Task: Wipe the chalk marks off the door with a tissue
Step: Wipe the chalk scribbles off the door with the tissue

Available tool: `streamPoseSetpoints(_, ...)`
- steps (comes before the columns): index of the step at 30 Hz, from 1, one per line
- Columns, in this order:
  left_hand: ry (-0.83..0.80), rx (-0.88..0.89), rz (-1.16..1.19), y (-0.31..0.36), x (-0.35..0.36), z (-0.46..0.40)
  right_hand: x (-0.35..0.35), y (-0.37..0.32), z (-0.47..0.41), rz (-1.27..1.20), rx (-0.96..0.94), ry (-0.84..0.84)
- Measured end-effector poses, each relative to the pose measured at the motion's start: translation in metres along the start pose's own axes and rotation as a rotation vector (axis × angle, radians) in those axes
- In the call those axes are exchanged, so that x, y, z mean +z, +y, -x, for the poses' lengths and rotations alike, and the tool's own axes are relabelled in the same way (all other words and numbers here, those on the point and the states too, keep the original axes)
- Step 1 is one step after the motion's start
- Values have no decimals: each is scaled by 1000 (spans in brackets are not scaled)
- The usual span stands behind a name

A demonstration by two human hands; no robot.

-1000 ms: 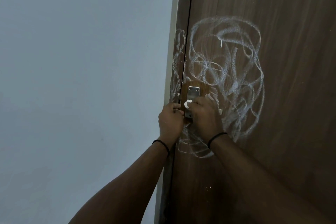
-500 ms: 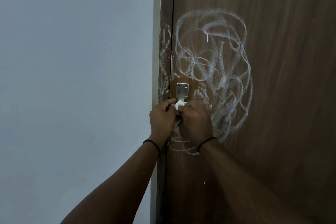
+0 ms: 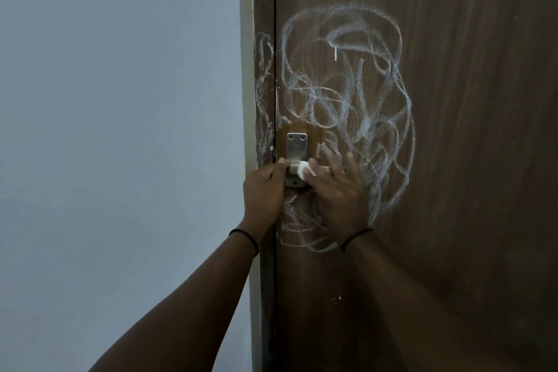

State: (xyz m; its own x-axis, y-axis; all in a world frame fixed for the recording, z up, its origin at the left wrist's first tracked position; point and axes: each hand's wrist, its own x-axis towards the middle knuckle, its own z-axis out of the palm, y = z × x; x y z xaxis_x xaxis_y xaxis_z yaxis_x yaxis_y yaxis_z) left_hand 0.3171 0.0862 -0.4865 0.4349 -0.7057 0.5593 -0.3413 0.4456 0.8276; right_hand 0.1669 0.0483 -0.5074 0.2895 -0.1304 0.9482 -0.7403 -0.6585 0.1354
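White chalk marks [image 3: 347, 106] loop over the brown door [image 3: 471, 160] and run onto the door frame [image 3: 263, 93]. A metal latch [image 3: 296, 145] sits at the door's left edge, under the scribbles. A small white tissue [image 3: 303, 173] lies against the latch's lower part. My left hand [image 3: 264, 190] is curled at the door's edge, its thumb on the latch's bar. My right hand [image 3: 339, 193] lies on the door with fingers spread and straight, and its thumb presses on the tissue. More chalk shows below both hands.
A plain pale wall [image 3: 120, 130] fills the left half of the view. Each wrist wears a thin black band. The door below and to the right of the scribbles is bare wood grain.
My right hand has uncurled and spread its fingers flat over the door, with the tissue now under its thumb. The view has shifted, so the door sits further left.
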Motion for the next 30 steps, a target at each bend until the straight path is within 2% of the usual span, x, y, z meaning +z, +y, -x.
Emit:
streamPoseSetpoints(4,-4,-58,26,1,1,-2,-22,36,20,-1,133,69)
streamPoseSetpoints(7,10,-78,60,-3,2,-2,-38,49,24,-171,464,141)
streamPoseSetpoints(8,10,-78,69,-4,2,-3,-42,48,21,-223,503,156)
streamPoseSetpoints(9,7,-80,82,-4,2,-3,-46,42,14,-244,482,166)
streamPoseSetpoints(11,-6,-103,127,-3,2,-3,-46,22,-2,-217,312,154)
streamPoseSetpoints(14,-16,-135,162,2,2,-1,-26,-10,-27,-106,35,27)
streamPoseSetpoints(17,7,-192,232,4,-3,-1,-1,-33,-35,-40,-53,-193)
streamPoseSetpoints(21,-20,-229,315,0,-15,1,8,-24,-31,2,-184,-162)
streamPoseSetpoints(23,-28,-218,302,0,-20,1,3,-11,-23,-11,-197,-90)
streamPoseSetpoints(27,-49,-239,300,1,-18,1,-16,22,-5,20,-148,-63)
streamPoseSetpoints(30,-65,-259,281,2,-12,7,-34,38,3,15,-28,-79)
